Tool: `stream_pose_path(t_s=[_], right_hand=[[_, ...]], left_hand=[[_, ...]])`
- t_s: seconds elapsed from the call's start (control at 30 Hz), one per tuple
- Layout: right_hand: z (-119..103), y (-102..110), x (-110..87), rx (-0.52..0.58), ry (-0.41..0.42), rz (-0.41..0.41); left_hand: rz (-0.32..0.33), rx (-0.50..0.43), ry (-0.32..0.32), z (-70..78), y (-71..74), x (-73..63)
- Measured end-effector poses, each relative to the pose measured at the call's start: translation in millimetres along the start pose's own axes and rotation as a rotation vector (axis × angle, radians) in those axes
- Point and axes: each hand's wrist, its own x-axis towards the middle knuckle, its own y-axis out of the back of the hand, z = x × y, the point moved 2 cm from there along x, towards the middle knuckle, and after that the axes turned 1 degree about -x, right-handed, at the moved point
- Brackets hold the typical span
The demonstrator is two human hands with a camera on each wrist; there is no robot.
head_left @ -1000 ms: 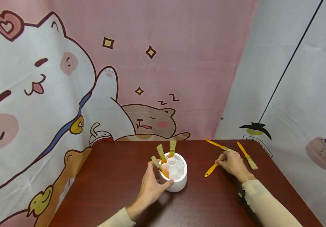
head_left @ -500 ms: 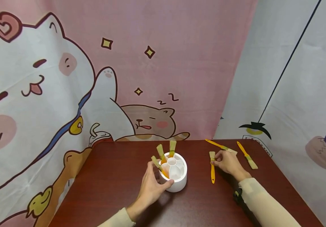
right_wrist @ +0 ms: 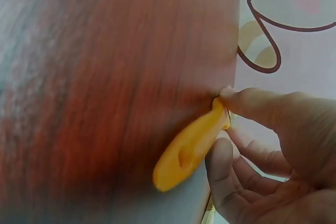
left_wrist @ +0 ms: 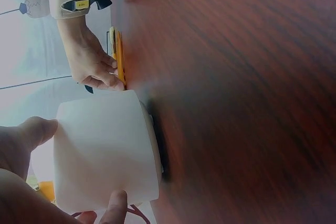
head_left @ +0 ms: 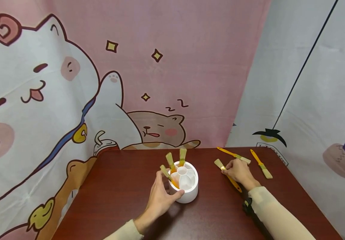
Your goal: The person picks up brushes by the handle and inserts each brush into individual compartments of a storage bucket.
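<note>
My left hand [head_left: 161, 198] grips the side of a white round brush holder [head_left: 192, 193], thumb at its front rim. Inside, the holder has petal-shaped compartments. Three paintbrushes stand in its left and back compartments, bristles up, one of them a leaning paintbrush [head_left: 165, 172]. In the left wrist view the holder's smooth white wall [left_wrist: 105, 150] fills the space between thumb and fingers. To the right, my right hand [head_left: 240, 171] pinches a yellow-handled paintbrush [head_left: 234, 183] near its ferrule. Its bristles point away to the left, and its handle [right_wrist: 186, 153] extends toward me.
Beyond the right hand, a paintbrush [head_left: 231, 153] lies near the back edge of the dark red-brown table [head_left: 121, 186]. Another paintbrush [head_left: 262, 165] lies farther right. A cartoon-printed cloth [head_left: 208, 83] hangs behind the table.
The paintbrush in my right hand has swung round: its handle pointed left toward me, then straight toward me, and now right, with bristles to the left. The left hand and holder stay put.
</note>
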Motion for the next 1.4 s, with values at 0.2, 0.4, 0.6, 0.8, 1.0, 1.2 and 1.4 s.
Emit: stream_pose_path(t_s=[0.2,0.4,0.6,0.8,1.0,1.2,1.4], right_hand=[[-2,1,-0.1,0.03,0.02,0.011],[-3,5,0.8,0.067,0.014,0.003],[-6,8,-0.7,0.094,0.045,-0.01],[-9,8,-6.1,0.11,0.056,-0.002],[-14,9,-13.6,0.131,0.09,0.026],[-26,13,-22.8,0.147,0.109,0.052],[-42,19,-32.4,0.158,0.132,0.075]], left_hand=[[-0.008,-0.013,0.0,0.3,0.2,1.0],[-0.01,-0.022,-0.001,0.5,1.0,2.7],[-0.012,-0.027,0.0,-1.0,1.9,3.1],[-0.013,-0.035,0.008,-2.6,1.9,2.2],[-0.015,-0.044,0.007,-3.8,1.8,0.4],[-0.016,-0.05,0.0,-4.6,1.9,0.2],[-0.015,-0.039,0.004,-6.3,1.7,2.2]])
